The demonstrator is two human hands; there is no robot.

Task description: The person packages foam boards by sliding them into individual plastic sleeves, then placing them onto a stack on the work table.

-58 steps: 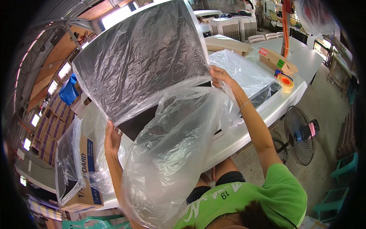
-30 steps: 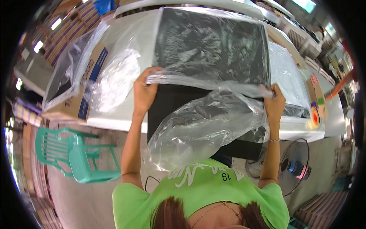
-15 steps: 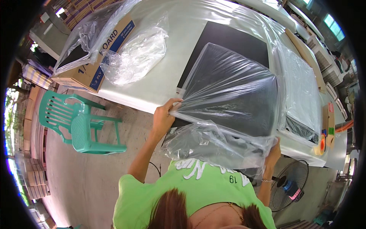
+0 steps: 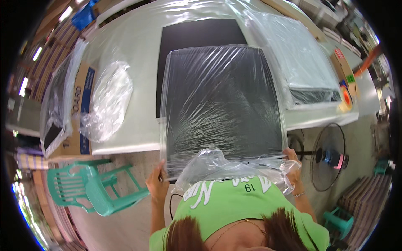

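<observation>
A black board (image 4: pixel 222 108) lies inside a clear plastic bag (image 4: pixel 217 161), at the near edge of the table and reaching past it toward my body. The bag's loose end is bunched against my green shirt. My left hand (image 4: pixel 158 180) is closed at the near left corner, its fingertips pinching the bag's edge. At the near right corner my right hand (image 4: pixel 293 164) grips the crumpled plastic. Another black sheet (image 4: pixel 197 30) lies bare under the far part of the bagged board.
Crumpled clear plastic (image 4: pixel 109 102) and a cardboard box (image 4: pixel 86 90) lie to the left. A plastic-wrapped stack (image 4: pixel 297 54) and an orange tape roll (image 4: pixel 346 98) sit at the right. Off the table stand a green chair (image 4: pixel 100 190) and a fan (image 4: pixel 329 158).
The view has turned, and the bagged board now lies squarely before me. The bag's sharp folds toward my left hand have flattened. My left hand has come down to the near left corner.
</observation>
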